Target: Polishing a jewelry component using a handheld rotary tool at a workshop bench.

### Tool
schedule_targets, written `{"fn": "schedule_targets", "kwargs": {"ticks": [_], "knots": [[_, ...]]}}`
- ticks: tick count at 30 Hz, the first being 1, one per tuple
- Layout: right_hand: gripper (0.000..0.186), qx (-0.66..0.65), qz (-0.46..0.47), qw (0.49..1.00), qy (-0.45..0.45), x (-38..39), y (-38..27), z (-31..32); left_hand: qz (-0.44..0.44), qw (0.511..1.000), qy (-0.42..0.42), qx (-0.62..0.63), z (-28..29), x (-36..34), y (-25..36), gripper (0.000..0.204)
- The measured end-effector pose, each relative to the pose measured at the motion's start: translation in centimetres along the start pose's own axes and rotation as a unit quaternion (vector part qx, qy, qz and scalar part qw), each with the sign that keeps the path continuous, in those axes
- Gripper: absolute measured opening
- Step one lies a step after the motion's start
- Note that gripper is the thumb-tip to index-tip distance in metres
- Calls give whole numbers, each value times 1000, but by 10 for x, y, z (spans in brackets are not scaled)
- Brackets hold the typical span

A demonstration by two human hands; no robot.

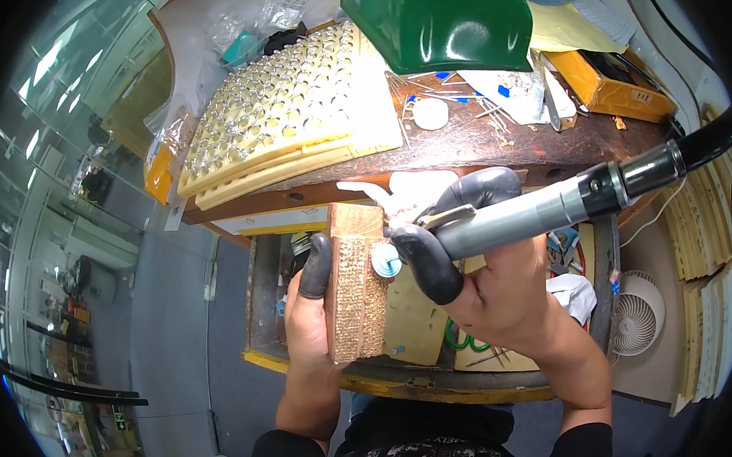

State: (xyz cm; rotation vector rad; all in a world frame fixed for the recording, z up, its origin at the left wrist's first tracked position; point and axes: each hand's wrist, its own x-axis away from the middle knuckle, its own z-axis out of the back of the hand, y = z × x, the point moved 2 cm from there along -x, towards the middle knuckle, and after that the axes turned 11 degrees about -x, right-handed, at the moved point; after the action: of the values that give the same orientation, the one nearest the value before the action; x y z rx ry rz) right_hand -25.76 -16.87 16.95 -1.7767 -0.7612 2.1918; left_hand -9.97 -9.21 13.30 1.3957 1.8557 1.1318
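My left hand (307, 327) is closed around the side of a wooden block (355, 299), with a black finger cot on its thumb. The block stands tilted upright, its top plain wood and its faces covered in a rough golden-brown texture. In my right hand (466, 248), black-cotted fingers wrap a grey rotary handpiece (519, 219). A small light-blue disc (387, 260) at the tool's tip lies against the block's right edge; whether it spins cannot be seen. The handpiece's black cable (709, 143) runs off to the upper right.
Below the hands an open drawer (407, 383) holds green-handled scissors (463, 339) and other tools. On the bench (536, 149) are a yellow tray (269, 109) of many small rings, a green hood (446, 26), scattered burs and an orange box (611, 83). A white fan (638, 312) stands right.
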Motion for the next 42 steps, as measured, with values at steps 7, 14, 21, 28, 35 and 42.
{"fn": "schedule_targets", "kwargs": {"ticks": [7,14,21,28,35,42], "knots": [[7,-2,6,1000,-9,0,3,1,9,1000,1,4,4,0,-2,54],[6,-18,-1,1000,-3,1,5,2,0,1000,-7,22,-1,0,0,55],[6,-22,-10,1000,5,0,2,0,-3,1000,-19,14,3,0,-2,55],[8,-14,9,1000,-11,1,5,1,-2,1000,-8,17,6,0,-3,56],[7,-18,-4,1000,-6,0,3,2,1,1000,-7,7,9,0,-4,56],[6,-17,5,1000,-8,0,3,1,-6,1000,-18,16,3,1,-2,56]]}}
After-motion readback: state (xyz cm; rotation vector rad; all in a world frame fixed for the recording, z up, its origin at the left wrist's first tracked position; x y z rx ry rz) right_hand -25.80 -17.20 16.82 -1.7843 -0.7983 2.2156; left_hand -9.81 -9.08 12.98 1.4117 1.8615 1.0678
